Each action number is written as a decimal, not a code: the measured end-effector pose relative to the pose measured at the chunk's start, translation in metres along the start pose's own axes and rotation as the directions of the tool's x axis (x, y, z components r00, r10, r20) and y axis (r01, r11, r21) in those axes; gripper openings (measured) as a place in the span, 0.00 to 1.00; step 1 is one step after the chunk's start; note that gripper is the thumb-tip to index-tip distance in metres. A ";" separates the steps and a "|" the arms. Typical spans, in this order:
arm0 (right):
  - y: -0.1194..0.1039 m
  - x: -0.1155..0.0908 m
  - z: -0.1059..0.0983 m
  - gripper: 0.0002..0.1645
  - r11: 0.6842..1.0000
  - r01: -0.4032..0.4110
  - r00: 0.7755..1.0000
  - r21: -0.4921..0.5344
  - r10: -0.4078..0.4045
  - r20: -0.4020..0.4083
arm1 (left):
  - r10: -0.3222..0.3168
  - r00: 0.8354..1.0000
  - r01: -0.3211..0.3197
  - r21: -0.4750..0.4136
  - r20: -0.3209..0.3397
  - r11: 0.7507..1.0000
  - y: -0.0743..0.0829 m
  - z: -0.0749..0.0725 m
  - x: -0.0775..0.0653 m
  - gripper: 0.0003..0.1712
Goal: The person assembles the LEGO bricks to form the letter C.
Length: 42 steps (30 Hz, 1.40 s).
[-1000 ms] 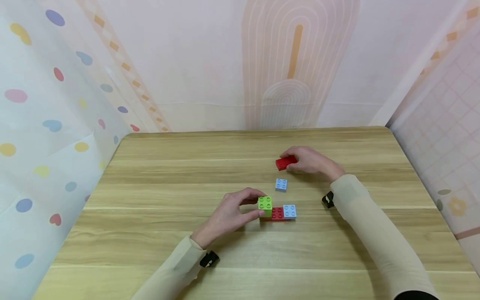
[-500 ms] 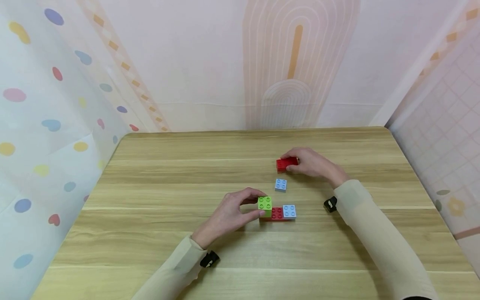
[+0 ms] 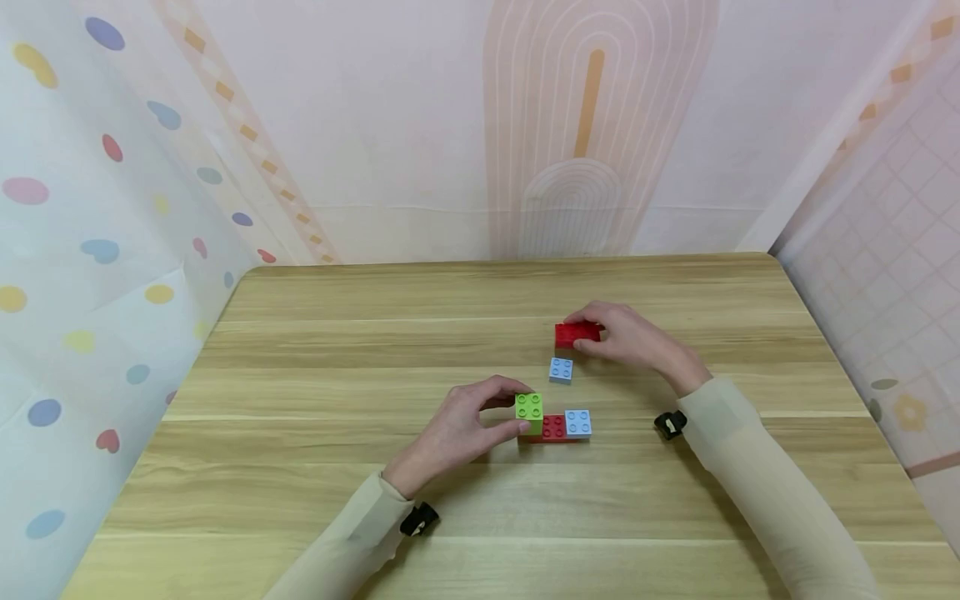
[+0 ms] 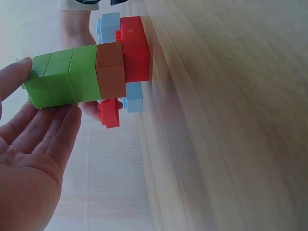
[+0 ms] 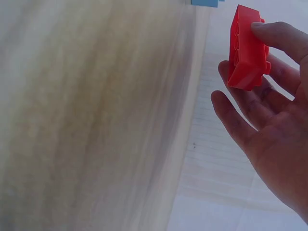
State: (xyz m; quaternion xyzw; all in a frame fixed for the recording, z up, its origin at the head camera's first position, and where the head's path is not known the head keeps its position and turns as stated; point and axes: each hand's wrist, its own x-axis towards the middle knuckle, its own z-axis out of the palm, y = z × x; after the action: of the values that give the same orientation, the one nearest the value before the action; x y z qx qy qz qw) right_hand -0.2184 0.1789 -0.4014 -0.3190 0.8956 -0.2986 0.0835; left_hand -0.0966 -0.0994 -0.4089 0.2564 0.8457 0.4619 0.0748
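Observation:
My left hand (image 3: 467, 429) holds the top of a brick tower between thumb and fingers. In the left wrist view the tower has three green bricks (image 4: 60, 77) above a brown brick (image 4: 110, 70), standing on one end of a long red base brick (image 4: 134, 48). A light blue brick (image 3: 577, 423) sits on the base's other end, with red studs bare between. Behind it my right hand (image 3: 626, 335) pinches a separate red brick (image 5: 249, 48), raised above the table. A loose light blue brick (image 3: 561, 370) lies between that hand and the built piece.
The wooden table (image 3: 337, 333) has its far edge against a patterned curtain (image 3: 412, 167). A dotted curtain (image 3: 112, 292) hangs on the left and a checked one (image 3: 900, 250) on the right. Each wrist carries a small black camera.
My right hand has come slightly nearer and to the right with the red brick, which has turned a little. The left hand stays on the green bricks.

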 end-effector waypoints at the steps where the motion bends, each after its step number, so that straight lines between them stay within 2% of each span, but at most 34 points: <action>1: -0.001 -0.001 0.000 0.21 1.000 0.005 1.000 0.001 -0.005 -0.003 | 0.001 1.000 -0.001 0.000 -0.001 1.000 0.000 0.000 0.000 0.21; 18: -0.015 -0.021 0.002 0.23 1.000 0.007 0.999 0.001 -0.007 -0.034 | 0.026 1.000 -0.027 -0.015 -0.016 1.000 -0.001 0.003 -0.001 0.20; 28: -0.024 -0.033 0.003 0.22 0.999 0.053 0.996 -0.011 -0.054 -0.076 | 0.032 0.999 -0.033 -0.021 -0.018 0.999 -0.002 0.003 -0.001 0.20; 42: -0.043 -0.043 0.006 0.22 0.992 0.120 0.989 -0.043 -0.123 -0.086 | 0.034 0.999 -0.034 -0.006 -0.025 0.999 -0.002 0.003 -0.001 0.19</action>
State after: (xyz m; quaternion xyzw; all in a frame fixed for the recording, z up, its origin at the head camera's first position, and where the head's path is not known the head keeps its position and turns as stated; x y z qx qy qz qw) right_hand -0.1604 0.1764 -0.3831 -0.3609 0.8828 -0.3001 0.0195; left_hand -0.0954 -0.0987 -0.4120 0.2645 0.8406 0.4692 0.0573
